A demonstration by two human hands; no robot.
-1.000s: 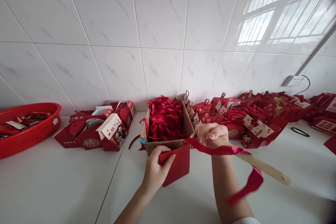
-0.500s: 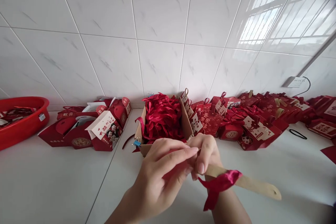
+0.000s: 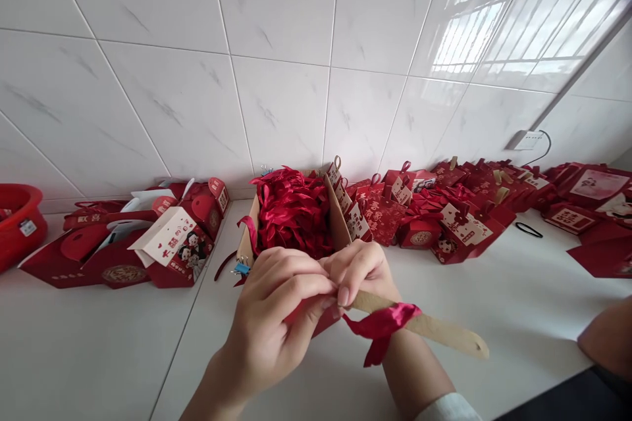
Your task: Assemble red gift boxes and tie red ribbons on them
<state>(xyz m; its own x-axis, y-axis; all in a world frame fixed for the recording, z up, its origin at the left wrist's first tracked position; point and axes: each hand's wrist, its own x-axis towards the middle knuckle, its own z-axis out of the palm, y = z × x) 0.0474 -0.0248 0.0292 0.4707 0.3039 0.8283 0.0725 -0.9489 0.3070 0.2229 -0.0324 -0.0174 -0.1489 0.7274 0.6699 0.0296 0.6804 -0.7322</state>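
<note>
My right hand (image 3: 363, 273) is closed, its thumb and fingers pinching one end of a flat beige strap (image 3: 444, 334). A small hole shows near the strap's free end, which points right and down. Around the strap's middle is a knotted dark-red satin ribbon (image 3: 390, 323), its tails hanging. My left hand (image 3: 284, 306) is closed too, with fingertips pressed together against the right fingers; what they pinch is hidden. Beneath both hands a red box (image 3: 328, 321) shows only in part. Just beyond them stands an open cardboard box (image 3: 340, 214) heaped with red satin ribbons (image 3: 293, 210).
Several red gift boxes (image 3: 172, 250) stand at the left beside a red basin (image 3: 17, 230). Many more red gift boxes (image 3: 419, 233) line the tiled wall to the right. A black loop (image 3: 528, 230) lies near them. Another person's arm (image 3: 609, 342) reaches in at right.
The view has shifted, so the basin is more cut off at left. Another person's arm has come in at the lower right. My hands keep the same pinch on the strap.
</note>
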